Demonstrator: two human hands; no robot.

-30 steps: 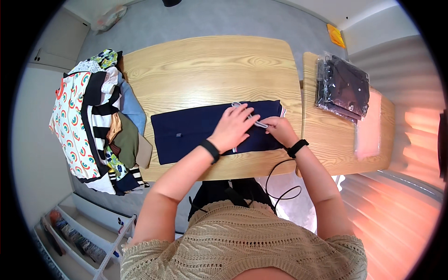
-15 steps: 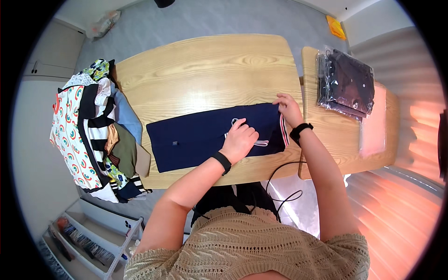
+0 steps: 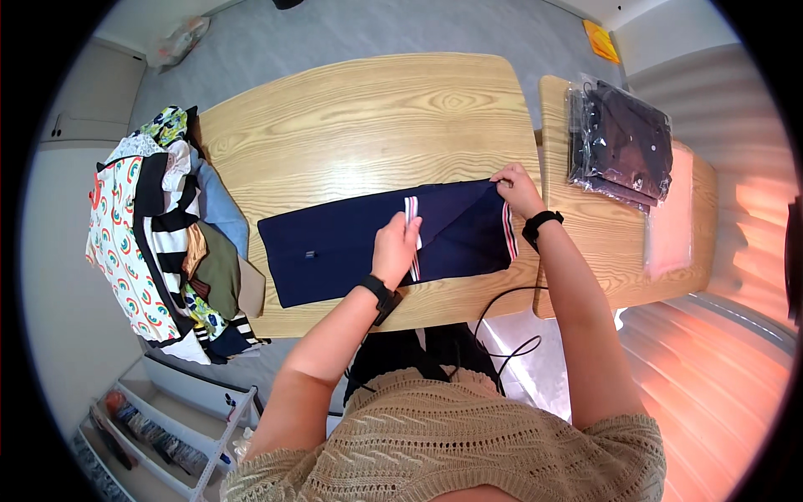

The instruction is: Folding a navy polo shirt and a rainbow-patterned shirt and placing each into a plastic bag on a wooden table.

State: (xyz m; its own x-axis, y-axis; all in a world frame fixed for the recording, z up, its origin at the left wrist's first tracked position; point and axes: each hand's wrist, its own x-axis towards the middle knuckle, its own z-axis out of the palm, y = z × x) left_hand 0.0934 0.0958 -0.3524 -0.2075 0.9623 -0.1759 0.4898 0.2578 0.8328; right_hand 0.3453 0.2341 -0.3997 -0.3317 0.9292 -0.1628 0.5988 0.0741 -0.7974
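A folded navy garment [image 3: 335,238] lies flat across the near part of the wooden table, with a small label on its left half. A pink, white and dark striped band edges its right end. My left hand [image 3: 396,251] is closed on a second striped band [image 3: 411,206] around the garment's middle, at the end of a folded-over part that looks like a sleeve. At the upper right corner, my right hand [image 3: 519,191] pinches the navy cloth between thumb and fingers. Both wrists carry black bands.
At the table's [image 3: 360,125] left end hangs a heap of mixed clothes [image 3: 125,243]. On a side table [image 3: 577,268] to the right lie dark garments in clear plastic bags [image 3: 623,146] and a pinkish plastic sheet [image 3: 672,226]. A black cable [image 3: 502,293] loops by the near edge.
My left hand has moved left and now grips the striped band, which has shifted left and straightened; the bunched part has flattened. My right hand stays at the corner.
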